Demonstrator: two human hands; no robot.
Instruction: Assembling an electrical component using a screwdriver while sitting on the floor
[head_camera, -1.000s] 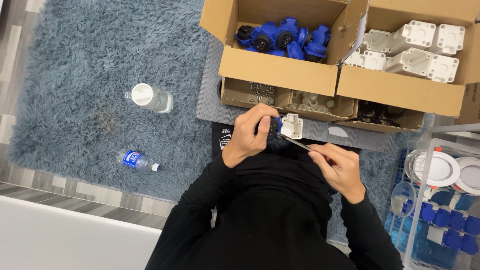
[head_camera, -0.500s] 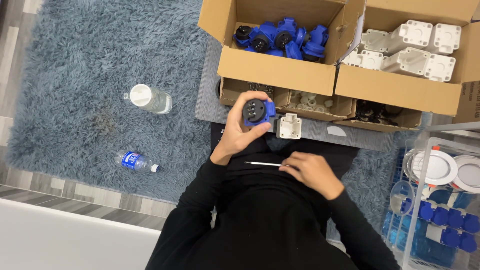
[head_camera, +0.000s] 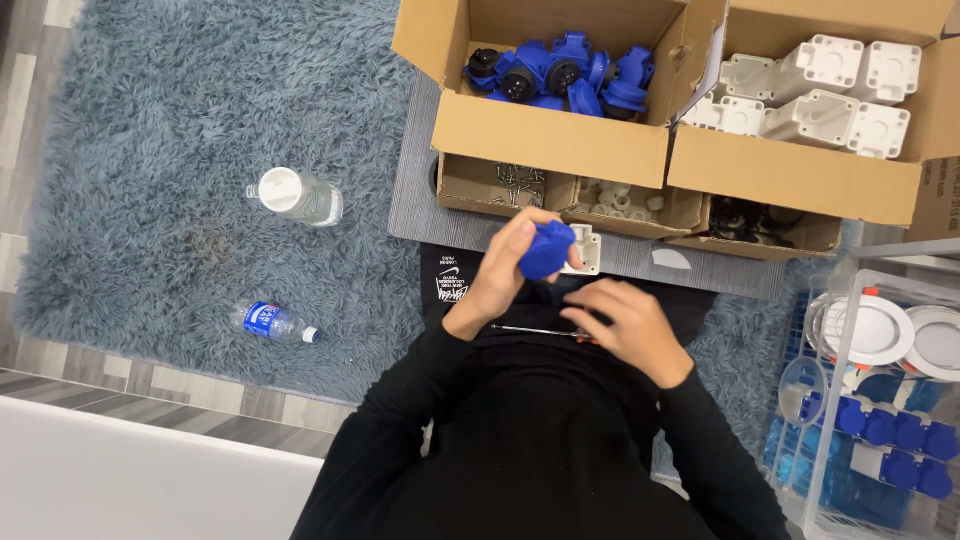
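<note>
Left hand (head_camera: 505, 270) fingers clamped on blue socket (head_camera: 546, 250) | right hand (head_camera: 628, 325) fingers apart over screwdriver (head_camera: 535, 331)

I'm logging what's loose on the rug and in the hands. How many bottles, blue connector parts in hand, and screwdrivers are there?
Bottles on the rug: 2, a clear white-capped bottle and a small blue-labelled bottle
Blue connector part in the left hand: 1
Screwdriver under the right hand: 1
Total: 4
</note>
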